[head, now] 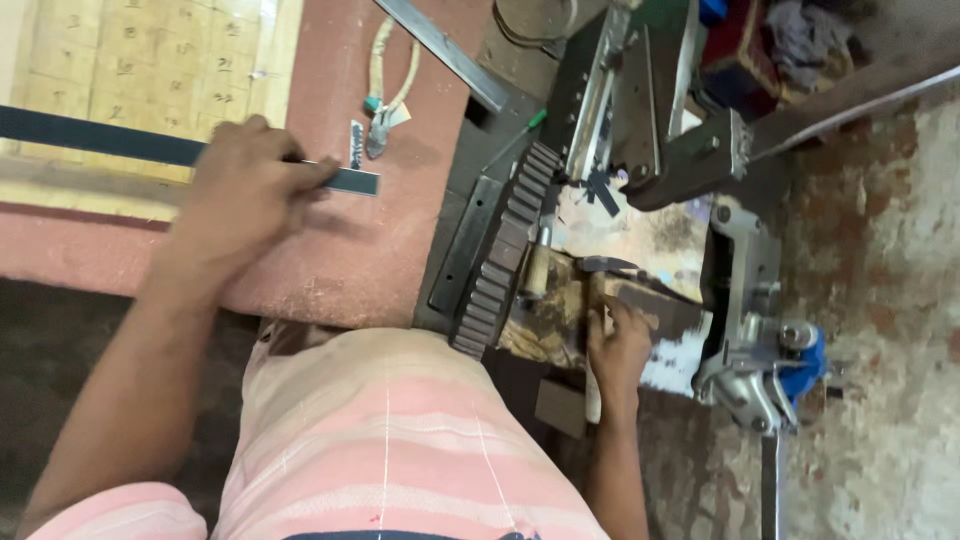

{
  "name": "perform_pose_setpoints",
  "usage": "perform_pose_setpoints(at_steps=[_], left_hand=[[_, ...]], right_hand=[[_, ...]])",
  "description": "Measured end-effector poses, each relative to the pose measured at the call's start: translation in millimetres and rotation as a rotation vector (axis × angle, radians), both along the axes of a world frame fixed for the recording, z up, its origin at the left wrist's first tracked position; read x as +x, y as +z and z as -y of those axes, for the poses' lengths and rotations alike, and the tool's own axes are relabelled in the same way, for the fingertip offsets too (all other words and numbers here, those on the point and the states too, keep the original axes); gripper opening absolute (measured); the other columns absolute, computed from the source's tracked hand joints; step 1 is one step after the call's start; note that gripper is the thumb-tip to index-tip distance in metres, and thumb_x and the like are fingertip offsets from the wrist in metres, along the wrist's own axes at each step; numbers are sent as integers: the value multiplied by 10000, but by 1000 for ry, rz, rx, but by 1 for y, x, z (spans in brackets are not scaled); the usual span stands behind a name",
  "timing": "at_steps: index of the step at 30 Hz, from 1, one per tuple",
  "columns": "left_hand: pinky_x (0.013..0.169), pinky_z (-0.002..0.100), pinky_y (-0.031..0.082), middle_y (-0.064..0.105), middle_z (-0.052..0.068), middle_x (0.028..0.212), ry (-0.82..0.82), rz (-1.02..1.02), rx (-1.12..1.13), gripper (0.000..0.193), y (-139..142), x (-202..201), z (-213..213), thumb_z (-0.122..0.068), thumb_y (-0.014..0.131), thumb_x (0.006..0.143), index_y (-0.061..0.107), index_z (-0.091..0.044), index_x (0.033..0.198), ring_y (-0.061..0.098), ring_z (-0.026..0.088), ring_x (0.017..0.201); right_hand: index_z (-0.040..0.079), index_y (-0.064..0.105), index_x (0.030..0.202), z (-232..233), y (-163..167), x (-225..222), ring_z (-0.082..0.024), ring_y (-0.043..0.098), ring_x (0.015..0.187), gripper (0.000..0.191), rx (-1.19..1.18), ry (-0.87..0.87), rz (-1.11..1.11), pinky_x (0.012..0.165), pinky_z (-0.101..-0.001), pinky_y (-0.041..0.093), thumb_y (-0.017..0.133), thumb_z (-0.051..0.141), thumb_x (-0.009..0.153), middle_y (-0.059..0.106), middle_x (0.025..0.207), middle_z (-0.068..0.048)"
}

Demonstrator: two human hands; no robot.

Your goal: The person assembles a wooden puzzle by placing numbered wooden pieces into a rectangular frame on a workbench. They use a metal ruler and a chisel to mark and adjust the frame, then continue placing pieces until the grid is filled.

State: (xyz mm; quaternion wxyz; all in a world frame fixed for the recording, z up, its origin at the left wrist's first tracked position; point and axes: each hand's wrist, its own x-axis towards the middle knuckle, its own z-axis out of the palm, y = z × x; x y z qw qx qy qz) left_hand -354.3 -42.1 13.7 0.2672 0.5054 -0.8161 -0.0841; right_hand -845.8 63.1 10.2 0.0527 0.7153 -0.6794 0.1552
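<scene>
Red table top (340,250) lies under my left hand (245,180), which pinches a long dark flat metal strip (120,140) (near small pliers (380,125)). My right hand (618,345) rests flat, fingers loose, on the worn wooden block (560,300) beside a toothed metal bar (505,245).

Dark strip and wood block at the hands

The long, flat, dark strip (180,150) lies level under the left hand (245,190), its end jutting past the fingers. The worn brown block (650,305) sits just above the right hand (618,345), touching its fingertips.
</scene>
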Motion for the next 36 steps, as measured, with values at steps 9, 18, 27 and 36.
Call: perform_pose_setpoints(at_steps=[9, 18, 27, 36], left_hand=[[1101, 425, 381, 721, -2, 1120, 304, 35, 19, 322, -19, 78, -33, -294, 855, 830, 823, -193, 1134, 526, 250, 1160], [1124, 536, 342, 633, 46, 1406, 529, 80, -27, 317, -22, 90, -109, -235, 838, 897, 786, -153, 1198, 430, 327, 1338], [1085, 534, 372, 614, 99, 1408, 386, -69, -31, 417, -8, 176, -93, -185, 828, 863, 748, -97, 1263, 455, 361, 1335], [1053, 543, 352, 608, 130, 1336, 227, -32, 61, 606, -4, 253, -57, -303, 822, 760, 682, -32, 1284, 474, 366, 1273]], right_hand=[[45, 768, 1074, 78, 73, 143, -156, 722, 751, 195, 387, 536, 525, 638, -297, 561, 778, 151, 911, 778, 948, -95], [103, 785, 1004, 140, 26, 270, -334, 747, 815, 203, 378, 588, 163, 737, -435, 590, 760, 253, 871, 770, 954, -134], [105, 795, 986, 130, -15, 304, -312, 749, 789, 212, 280, 154, 255, 711, -414, 578, 791, 282, 871, 760, 868, -134], [10, 680, 1190, 78, -39, 328, -91, 586, 760, 230, 379, -104, 904, 654, -234, 482, 653, 114, 987, 664, 910, -38]])
